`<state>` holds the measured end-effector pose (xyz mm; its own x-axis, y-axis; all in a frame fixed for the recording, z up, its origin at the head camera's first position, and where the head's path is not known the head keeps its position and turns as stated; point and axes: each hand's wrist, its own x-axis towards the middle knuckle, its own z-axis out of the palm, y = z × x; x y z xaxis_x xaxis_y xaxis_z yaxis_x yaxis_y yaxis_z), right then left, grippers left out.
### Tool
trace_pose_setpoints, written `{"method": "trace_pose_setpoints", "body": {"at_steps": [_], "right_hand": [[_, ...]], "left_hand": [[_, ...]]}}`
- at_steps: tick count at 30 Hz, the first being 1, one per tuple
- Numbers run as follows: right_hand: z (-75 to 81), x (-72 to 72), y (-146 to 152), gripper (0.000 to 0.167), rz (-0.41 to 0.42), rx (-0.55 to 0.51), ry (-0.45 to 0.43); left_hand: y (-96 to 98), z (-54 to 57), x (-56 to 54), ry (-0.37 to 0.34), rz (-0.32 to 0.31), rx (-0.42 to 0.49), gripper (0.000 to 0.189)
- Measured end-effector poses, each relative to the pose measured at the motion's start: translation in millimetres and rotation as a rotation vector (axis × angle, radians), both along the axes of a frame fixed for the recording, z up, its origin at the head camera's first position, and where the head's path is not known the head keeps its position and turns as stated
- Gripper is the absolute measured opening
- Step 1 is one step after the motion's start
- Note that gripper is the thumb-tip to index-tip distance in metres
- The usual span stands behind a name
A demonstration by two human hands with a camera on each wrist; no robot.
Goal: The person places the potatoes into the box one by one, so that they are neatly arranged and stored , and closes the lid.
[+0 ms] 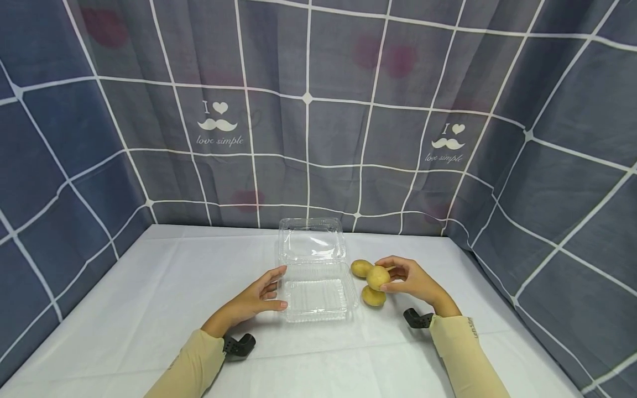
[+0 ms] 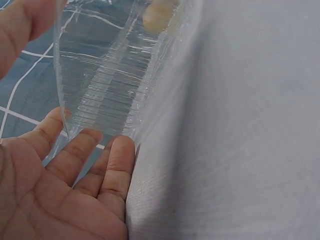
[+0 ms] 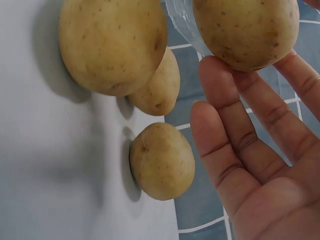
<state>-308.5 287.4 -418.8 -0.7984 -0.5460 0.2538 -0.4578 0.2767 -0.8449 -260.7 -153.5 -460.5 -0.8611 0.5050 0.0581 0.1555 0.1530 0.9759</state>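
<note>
A clear plastic clamshell box [image 1: 316,293] lies on the white cloth, its lid [image 1: 312,240] raised at the far side. My left hand [image 1: 261,293] rests against the box's left edge, thumb and fingers spread; the left wrist view shows its fingertips [image 2: 120,150] touching the ribbed plastic. To the right of the box, my right hand [image 1: 410,279] holds a potato [image 3: 245,32] by the fingertips, lifted off the cloth. Other potatoes lie close by: one large potato [image 3: 112,45], one partly behind it [image 3: 159,87], and another potato [image 3: 162,161]. The head view hides one.
White cloth [image 1: 199,260] covers the table. Grey-blue checked curtains [image 1: 278,127] stand behind it and along both sides. Black wrist mounts [image 1: 240,346] sit on both forearms, at the cuffs of beige sleeves [image 1: 194,365].
</note>
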Motion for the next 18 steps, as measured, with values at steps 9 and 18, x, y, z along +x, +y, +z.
{"method": "trace_pose_setpoints", "body": {"at_steps": [9,18], "right_hand": [[4.7,2.7,-8,0.050,0.012,-0.001,0.018],[5.6,5.3,-21,0.050,0.001,-0.010,0.020]], "left_hand": [[0.1,-2.4,-2.8,0.014,0.001,-0.024,0.102],[0.4,-2.3,-3.2,0.012,0.004,-0.018,0.103]]}}
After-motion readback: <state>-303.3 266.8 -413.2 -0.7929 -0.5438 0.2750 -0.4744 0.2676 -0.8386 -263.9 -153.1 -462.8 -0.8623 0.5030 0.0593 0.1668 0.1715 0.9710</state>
